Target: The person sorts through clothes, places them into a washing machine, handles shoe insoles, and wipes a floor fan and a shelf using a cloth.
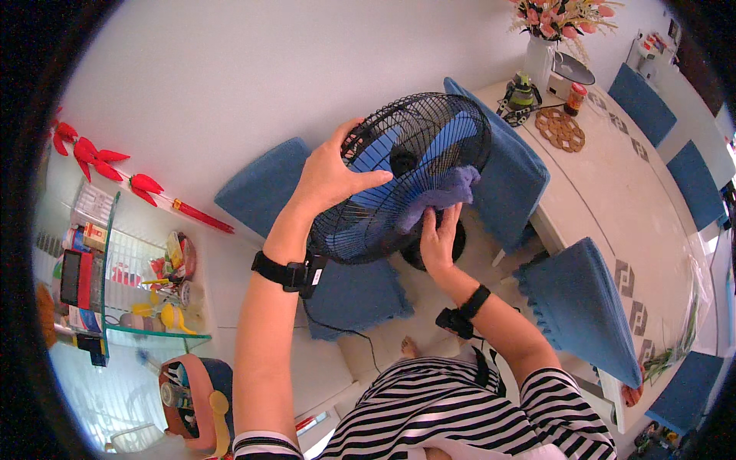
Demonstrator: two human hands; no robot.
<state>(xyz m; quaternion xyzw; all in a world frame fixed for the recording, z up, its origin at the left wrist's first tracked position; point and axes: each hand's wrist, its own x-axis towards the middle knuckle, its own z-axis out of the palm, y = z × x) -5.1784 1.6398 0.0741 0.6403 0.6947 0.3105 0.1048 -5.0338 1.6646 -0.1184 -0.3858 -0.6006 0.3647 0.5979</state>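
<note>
A standing electric fan (402, 161) with blue blades and a black wire grille is tilted in front of me. My left hand (336, 172) grips the rim of the grille at its left side, with the thumb across the front wires. A purple cloth (440, 198) lies against the lower right of the grille, and my right hand (441, 236) presses it there with the fingertips. Part of the fan's round black base (457, 244) shows behind my right hand.
Blue-covered chairs (494, 167) stand close around the fan. To the right is a long table (615, 201) with a toy robot (520, 95), a woven trivet (560, 129), a jar and a flower vase. Glass shelves (155, 332) with small items are at left; a cord (345, 330) hangs below.
</note>
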